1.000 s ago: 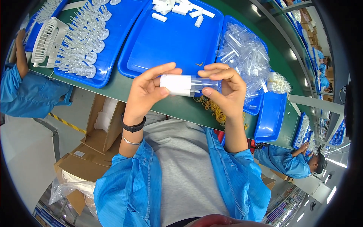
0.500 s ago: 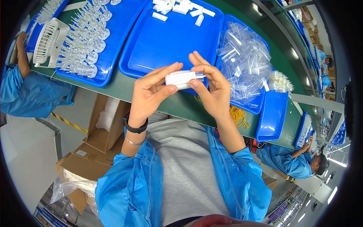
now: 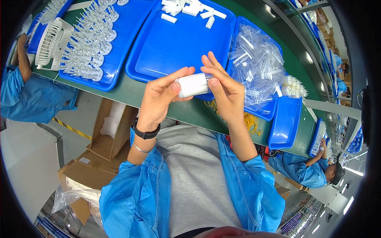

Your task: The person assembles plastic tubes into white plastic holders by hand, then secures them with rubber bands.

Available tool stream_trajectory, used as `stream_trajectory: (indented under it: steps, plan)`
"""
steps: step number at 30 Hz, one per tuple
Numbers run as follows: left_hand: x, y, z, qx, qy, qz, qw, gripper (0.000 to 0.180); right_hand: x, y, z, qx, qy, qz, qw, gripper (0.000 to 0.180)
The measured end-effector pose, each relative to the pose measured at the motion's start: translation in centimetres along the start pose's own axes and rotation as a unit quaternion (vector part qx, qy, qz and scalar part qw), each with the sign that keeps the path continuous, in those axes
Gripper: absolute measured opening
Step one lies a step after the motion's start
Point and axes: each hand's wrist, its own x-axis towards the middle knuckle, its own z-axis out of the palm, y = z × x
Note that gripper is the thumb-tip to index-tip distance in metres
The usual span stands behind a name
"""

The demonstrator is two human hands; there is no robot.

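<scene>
Between my two hands, above the front edge of the table, is a white rectangular block (image 3: pixel 193 85) with clear plastic around its ends. My left hand (image 3: pixel 156 97) grips its left end, the thumb pressed against that end and the fingers behind. My right hand (image 3: pixel 229 91) pinches the other end with thumb and fingers, hiding much of the clear plastic there. Just beyond my hands lies a large blue tray (image 3: pixel 178 43) with several similar white blocks (image 3: pixel 189 8) at its far side. To its right, another blue tray holds a heap of clear plastic sleeves (image 3: pixel 258 63).
At left, a blue tray (image 3: pixel 129 39) carries rows of white pronged parts (image 3: pixel 87 47), beside a white rack (image 3: pixel 49 43). Yellow rubber bands (image 3: pixel 251 123) and a small blue tray (image 3: pixel 285 123) lie at right. Cardboard boxes (image 3: pixel 87 170) stand below left. Co-workers sit at both sides.
The block has turned a little between my hands, showing a broader white face. My left thumb has moved up onto its left end, and my right thumb has shifted toward its right end.
</scene>
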Motion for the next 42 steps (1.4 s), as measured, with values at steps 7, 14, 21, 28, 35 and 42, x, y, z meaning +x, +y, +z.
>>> stream_trajectory:
  steps: [7, 14, 21, 28, 35, 42]
  plan:
    - [0.0, 0.3, 0.5, 0.019, 0.022, -0.008, 1.0, 0.036, -0.2, 0.3, -0.1, -0.156, 0.008, -0.051, 0.986, 0.027]
    - [-0.1, 0.3, 1.7, 0.065, 0.06, 0.046, 0.995, 0.038, -0.5, 0.6, 0.4, -0.232, 0.031, -0.11, 0.966, 0.033]
    - [-0.3, 0.6, 1.8, 0.086, 0.056, 0.065, 0.993, 0.039, -0.8, 0.6, 0.9, -0.217, 0.04, -0.126, 0.967, 0.035]
    - [-0.1, 0.3, 0.7, 0.059, 0.028, 0.022, 0.998, 0.04, -1.3, 0.4, 0.5, -0.171, 0.019, -0.086, 0.981, 0.04]
    - [-0.3, -0.1, 1.8, 0.088, -0.048, -0.028, 0.995, 0.05, -1.3, 0.8, -1.3, -0.063, 0.023, -0.075, 0.995, 0.073]
    - [-0.3, -1.3, 2.0, 0.29, -0.103, -0.015, 0.951, 0.047, -0.5, -1.5, 0.1, -0.127, -0.066, -0.071, 0.987, 0.084]
